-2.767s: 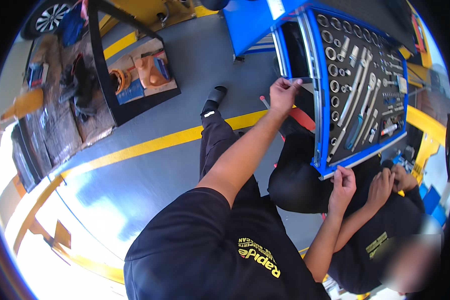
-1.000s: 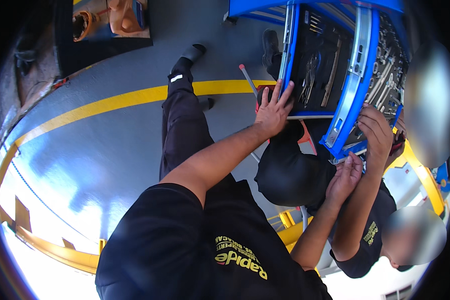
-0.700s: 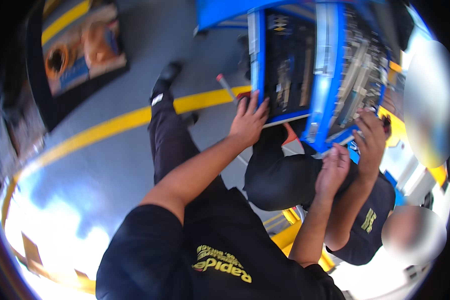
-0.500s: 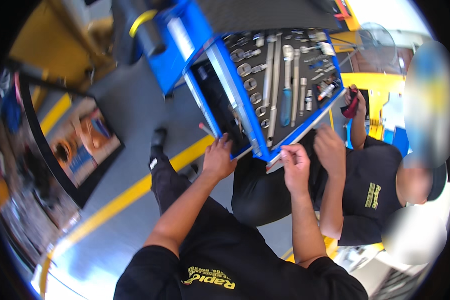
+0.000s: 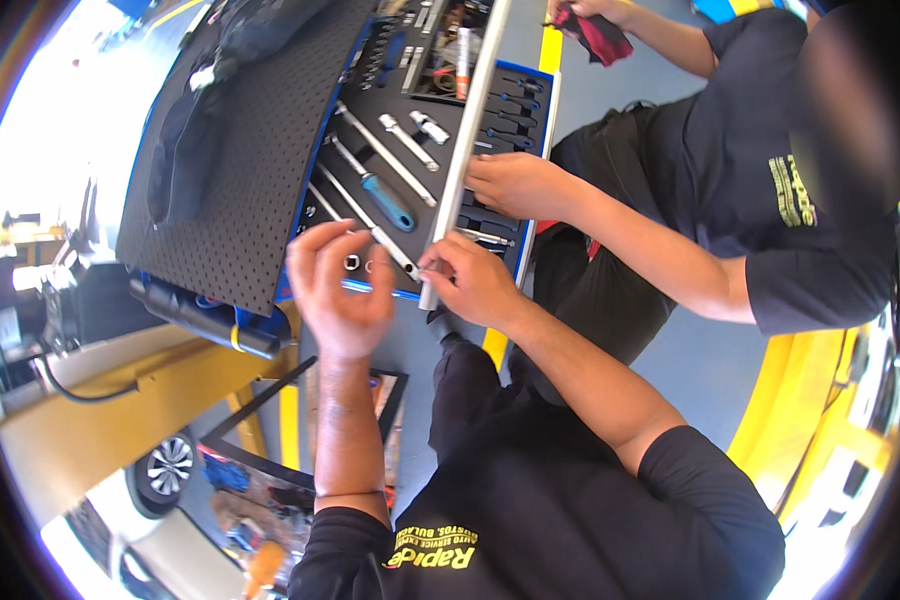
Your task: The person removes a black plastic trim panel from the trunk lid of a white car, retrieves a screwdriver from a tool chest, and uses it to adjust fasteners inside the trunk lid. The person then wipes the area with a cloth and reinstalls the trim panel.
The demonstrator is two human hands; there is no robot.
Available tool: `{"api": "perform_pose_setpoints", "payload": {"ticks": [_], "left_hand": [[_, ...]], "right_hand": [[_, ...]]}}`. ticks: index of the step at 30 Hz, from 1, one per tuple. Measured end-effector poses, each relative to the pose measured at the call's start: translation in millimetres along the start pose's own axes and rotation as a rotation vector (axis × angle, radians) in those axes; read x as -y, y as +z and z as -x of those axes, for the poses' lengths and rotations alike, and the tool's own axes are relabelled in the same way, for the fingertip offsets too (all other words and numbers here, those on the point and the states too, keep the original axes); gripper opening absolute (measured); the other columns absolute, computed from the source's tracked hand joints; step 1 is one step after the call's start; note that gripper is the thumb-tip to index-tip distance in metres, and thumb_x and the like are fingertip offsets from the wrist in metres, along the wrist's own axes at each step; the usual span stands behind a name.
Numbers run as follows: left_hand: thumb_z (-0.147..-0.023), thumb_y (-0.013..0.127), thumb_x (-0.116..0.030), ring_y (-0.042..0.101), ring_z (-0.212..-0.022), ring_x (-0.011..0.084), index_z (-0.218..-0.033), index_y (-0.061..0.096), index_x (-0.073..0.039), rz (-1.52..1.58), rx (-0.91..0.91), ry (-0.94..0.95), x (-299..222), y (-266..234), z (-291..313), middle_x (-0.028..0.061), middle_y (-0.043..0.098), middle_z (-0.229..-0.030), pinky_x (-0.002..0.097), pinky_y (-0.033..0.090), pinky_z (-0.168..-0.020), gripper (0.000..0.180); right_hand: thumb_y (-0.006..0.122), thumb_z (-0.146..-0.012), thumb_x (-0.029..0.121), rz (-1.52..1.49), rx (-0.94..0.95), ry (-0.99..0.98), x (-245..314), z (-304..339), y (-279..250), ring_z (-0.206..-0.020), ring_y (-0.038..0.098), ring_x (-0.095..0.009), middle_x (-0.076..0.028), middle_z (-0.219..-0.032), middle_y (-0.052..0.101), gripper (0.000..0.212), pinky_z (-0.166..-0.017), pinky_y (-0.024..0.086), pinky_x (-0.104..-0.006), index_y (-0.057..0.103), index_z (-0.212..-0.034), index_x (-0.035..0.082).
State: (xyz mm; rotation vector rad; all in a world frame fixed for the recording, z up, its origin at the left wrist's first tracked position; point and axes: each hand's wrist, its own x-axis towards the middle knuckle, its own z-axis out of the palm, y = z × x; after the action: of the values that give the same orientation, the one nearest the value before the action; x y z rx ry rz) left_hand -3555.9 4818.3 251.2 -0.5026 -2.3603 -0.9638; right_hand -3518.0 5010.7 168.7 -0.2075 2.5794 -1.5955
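Drawer edge [image 5: 454,200] runs seven to one o'clock; right hand [image 5: 470,280] is nearer, fingers curled at its lower end, grip unclear. Left hand [image 5: 340,290], at nine o'clock, is loosely open.

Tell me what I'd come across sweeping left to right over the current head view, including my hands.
Silver-spoked car wheel, your left hand, your right hand, a red-and-black cloth-like item, then the co-worker's black shirt.
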Motion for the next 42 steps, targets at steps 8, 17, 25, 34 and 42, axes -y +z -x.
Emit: {"api": "perform_pose_setpoints", "payload": {"ticks": [8,17,25,34,42], "left_hand": [[-0.088,0.081,-0.009,0.064,-0.117,0.0386,-0.116,0.068,-0.003,-0.273,0.306,-0.055,32.9,-23.6,-45.7,0.0167,0.067,-0.123,0.0495,0.051,-0.103,0.032],[-0.090,0.083,-0.038,0.044,-0.139,0.0411,-0.149,0.050,0.001,-0.526,0.576,-0.160,65.7,3.7,-11.5,0.0188,0.048,-0.147,0.0565,0.033,-0.119,0.077],[-0.089,0.081,-0.049,0.044,-0.139,0.0428,-0.149,0.053,0.003,-0.747,0.658,-0.132,71.8,19.9,-10.7,0.0215,0.047,-0.143,0.0602,0.034,-0.118,0.084],[-0.081,0.085,-0.050,0.052,-0.132,0.0396,-0.146,0.058,0.003,-0.761,0.597,-0.059,72.9,23.7,-7.8,0.0203,0.055,-0.136,0.0580,0.037,-0.113,0.088],[-0.083,0.081,-0.052,0.052,-0.131,0.0372,-0.142,0.059,0.001,-0.716,0.562,-0.058,76.5,24.4,-5.3,0.0187,0.054,-0.136,0.0571,0.037,-0.111,0.082]], "right_hand": [[0.076,-0.095,0.018,-0.032,-0.050,-0.050,-17.7,-21.0,26.6,-0.087,0.071,-0.029,-0.009,-0.099,0.066,0.015,-0.076,0.057,-0.0434,0.069,-0.107,0.012],[0.079,-0.094,0.025,0.117,-0.119,0.158,-120.0,-43.9,-8.7,-0.099,0.075,-0.028,-0.011,-0.108,0.073,0.047,-0.087,0.059,-0.0427,0.060,-0.136,0.013],[0.073,-0.094,0.016,0.202,-0.409,0.603,-303.0,-161.8,-72.6,-0.104,0.073,-0.033,-0.013,-0.107,0.075,0.034,-0.091,0.057,-0.0440,0.066,-0.126,0.007],[0.071,-0.092,0.015,0.611,-0.092,0.193,-289.2,-301.1,-9.5,-0.131,0.061,-0.034,-0.015,-0.134,0.063,0.041,-0.102,0.054,-0.0500,0.066,-0.131,0.008],[0.061,-0.100,0.028,0.748,-0.185,0.015,-313.6,-282.3,38.2,-0.154,0.040,-0.028,-0.014,-0.169,0.042,0.062,-0.122,0.033,-0.0479,0.050,-0.159,0.011]]}}
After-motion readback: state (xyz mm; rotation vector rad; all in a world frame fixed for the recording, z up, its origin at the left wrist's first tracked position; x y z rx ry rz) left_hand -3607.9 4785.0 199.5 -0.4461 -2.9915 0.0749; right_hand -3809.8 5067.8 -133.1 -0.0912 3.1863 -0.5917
